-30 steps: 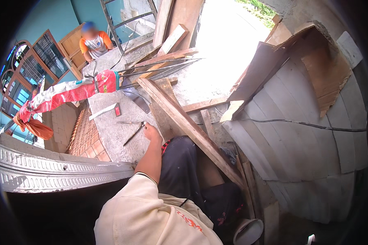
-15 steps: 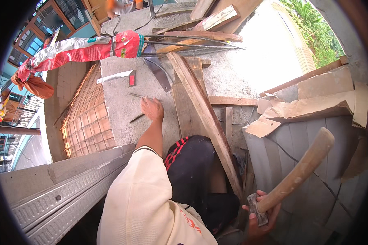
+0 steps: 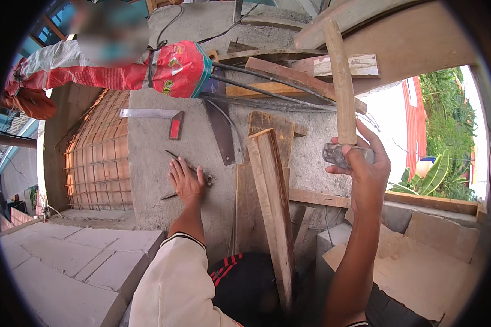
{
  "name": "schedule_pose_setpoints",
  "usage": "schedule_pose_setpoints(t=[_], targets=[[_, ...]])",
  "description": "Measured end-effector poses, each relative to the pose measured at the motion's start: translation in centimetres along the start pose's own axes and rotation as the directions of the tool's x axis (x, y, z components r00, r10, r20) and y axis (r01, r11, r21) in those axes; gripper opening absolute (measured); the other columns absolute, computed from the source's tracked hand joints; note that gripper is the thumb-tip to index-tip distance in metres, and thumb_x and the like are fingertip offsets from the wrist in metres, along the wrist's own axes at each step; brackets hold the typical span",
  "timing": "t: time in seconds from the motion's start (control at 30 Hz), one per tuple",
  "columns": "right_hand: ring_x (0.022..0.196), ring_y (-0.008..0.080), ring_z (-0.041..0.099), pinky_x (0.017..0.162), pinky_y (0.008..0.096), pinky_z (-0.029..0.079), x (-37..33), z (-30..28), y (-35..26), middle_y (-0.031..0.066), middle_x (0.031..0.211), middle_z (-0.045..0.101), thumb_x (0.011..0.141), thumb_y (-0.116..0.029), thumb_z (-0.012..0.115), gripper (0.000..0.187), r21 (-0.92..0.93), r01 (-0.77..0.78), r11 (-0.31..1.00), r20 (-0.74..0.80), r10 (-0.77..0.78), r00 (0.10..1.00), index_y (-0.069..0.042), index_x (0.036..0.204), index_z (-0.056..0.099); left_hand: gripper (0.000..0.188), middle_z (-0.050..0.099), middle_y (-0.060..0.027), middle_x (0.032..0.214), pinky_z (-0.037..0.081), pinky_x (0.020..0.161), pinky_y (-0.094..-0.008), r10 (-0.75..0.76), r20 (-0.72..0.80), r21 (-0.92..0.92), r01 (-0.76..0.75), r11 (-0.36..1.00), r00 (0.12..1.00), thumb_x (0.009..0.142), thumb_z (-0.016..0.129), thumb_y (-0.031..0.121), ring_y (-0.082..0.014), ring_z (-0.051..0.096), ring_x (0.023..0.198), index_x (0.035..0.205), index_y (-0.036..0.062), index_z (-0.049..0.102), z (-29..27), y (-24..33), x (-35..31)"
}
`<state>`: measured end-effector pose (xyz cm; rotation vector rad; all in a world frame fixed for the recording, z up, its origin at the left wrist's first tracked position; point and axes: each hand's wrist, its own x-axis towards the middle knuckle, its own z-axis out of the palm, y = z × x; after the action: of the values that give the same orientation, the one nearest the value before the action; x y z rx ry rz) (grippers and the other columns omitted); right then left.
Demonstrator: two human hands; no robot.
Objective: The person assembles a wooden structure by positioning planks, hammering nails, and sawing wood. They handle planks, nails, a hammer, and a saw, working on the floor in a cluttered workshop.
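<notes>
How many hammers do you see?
1: the hammer, held near its head in the person's right hand. More could be hidden under the planks.

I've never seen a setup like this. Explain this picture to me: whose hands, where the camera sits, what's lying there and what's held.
There is no machine here, only a person's two bare hands. The wide fisheye camera sits on the person's head and looks down, so straight edges bend near the rim.

The left hand is spread, palm down, over a thin dark metal tool on a rough concrete surface, partly hiding it. Beyond lie a square with a red handle and what looks like a dark saw blade. A long wooden beam slants nearby.

The right hand holds a hammer by its metal head, the wooden handle pointing toward the picture's top.
</notes>
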<state>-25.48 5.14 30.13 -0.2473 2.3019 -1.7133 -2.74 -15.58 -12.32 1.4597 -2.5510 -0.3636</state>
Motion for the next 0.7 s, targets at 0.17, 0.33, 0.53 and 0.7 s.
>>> schedule_pose_setpoints(t=[0.17,0.33,0.53,0.7], targets=[[0.096,0.0251,0.074,0.063,0.0351,0.07,15.4,9.5,-1.2,0.0216,0.115,0.069,0.097,0.0,0.064,0.048,0.021,-0.038,0.999,0.296,0.03,0.955,0.008,0.143,0.056,0.088,0.028,-0.0226,0.175,0.015,0.132,-0.0549,-0.006,0.026,-0.003,0.006,1.0,1.0,0.102,0.059,0.054,-0.0369,0.021,0.165,0.169,0.0056,0.029,-0.3,-0.1,0.3],[0.092,0.0264,0.072,0.07,0.0388,0.072,28.7,20.5,-1.9,0.0164,0.108,0.065,0.099,-0.007,0.065,0.04,0.035,-0.056,0.998,0.433,0.036,0.901,0.007,0.136,0.058,0.089,0.029,-0.0244,0.174,0.018,0.131,-0.0566,-0.014,0.067,-0.008,0.014,1.0,0.998,0.099,0.061,0.054,-0.0394,0.023,0.164,0.167,0.0037,0.033,-0.4,-0.2,0.8],[0.094,0.0259,0.069,0.079,0.0391,0.071,38.2,32.2,-1.9,0.0162,0.112,0.062,0.101,-0.007,0.064,0.031,0.094,-0.074,0.993,0.564,0.009,0.826,0.01,0.125,0.059,0.089,0.03,-0.0255,0.173,0.018,0.132,-0.0558,-0.02,0.086,-0.032,0.023,0.999,0.996,0.099,0.06,0.051,-0.04,0.024,0.163,0.167,0.002,0.032,-0.5,-0.5,0.8],[0.093,0.0214,0.069,0.079,0.0343,0.07,39.7,36.2,0.8,0.0145,0.114,0.062,0.101,-0.007,0.065,0.033,0.076,-0.029,0.997,0.549,-0.017,0.836,0.013,0.127,0.058,0.087,0.035,-0.0244,0.172,0.021,0.131,-0.0555,0.008,0.051,0.006,-0.008,1.0,0.999,0.098,0.059,0.054,-0.0393,0.029,0.162,0.165,0.0022,0.038,-0.2,-0.6,0.8]])
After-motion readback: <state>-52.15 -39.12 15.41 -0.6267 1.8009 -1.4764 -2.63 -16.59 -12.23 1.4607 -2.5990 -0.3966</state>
